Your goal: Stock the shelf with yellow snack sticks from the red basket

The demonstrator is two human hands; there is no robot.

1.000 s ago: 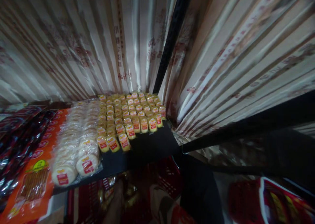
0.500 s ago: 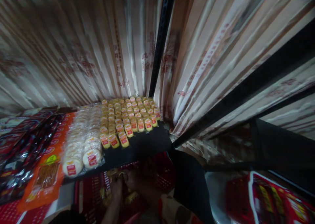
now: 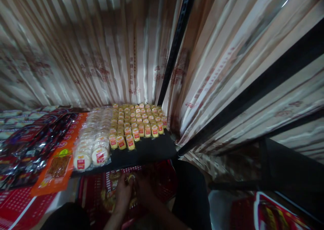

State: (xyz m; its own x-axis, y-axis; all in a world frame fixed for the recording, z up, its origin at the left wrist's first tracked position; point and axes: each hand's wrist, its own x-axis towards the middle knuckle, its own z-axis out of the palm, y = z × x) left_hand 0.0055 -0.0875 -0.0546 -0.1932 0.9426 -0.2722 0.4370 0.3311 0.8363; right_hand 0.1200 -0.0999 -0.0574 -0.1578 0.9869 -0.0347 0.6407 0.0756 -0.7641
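Low in the view, my left hand (image 3: pixel 123 192) and my right hand (image 3: pixel 143 189) are close together over a red plastic basket (image 3: pixel 87 198). Their fingers are closed around a small wrapped yellow cake (image 3: pixel 131 178), dim and partly covered by the fingers. More yellow wrapped cakes (image 3: pixel 108 201) lie inside the basket. Just beyond the hands, a dark shelf (image 3: pixel 149 150) bears rows of yellow cakes (image 3: pixel 130 142) with red labels, lined up on end.
Left of the cakes are stacked round white wrapped cakes (image 3: pixel 100 155), an orange snack packet (image 3: pixel 57 167) and dark shiny packets (image 3: pixel 22 149). Pleated curtains (image 3: pixel 113 54) hang behind a black post (image 3: pixel 174 54). Another red basket (image 3: pixel 241 213) is at lower right.
The view has shifted, so the shelf goods sit farther right. My hands have come closer together over the basket, with a yellow cake between their fingers.
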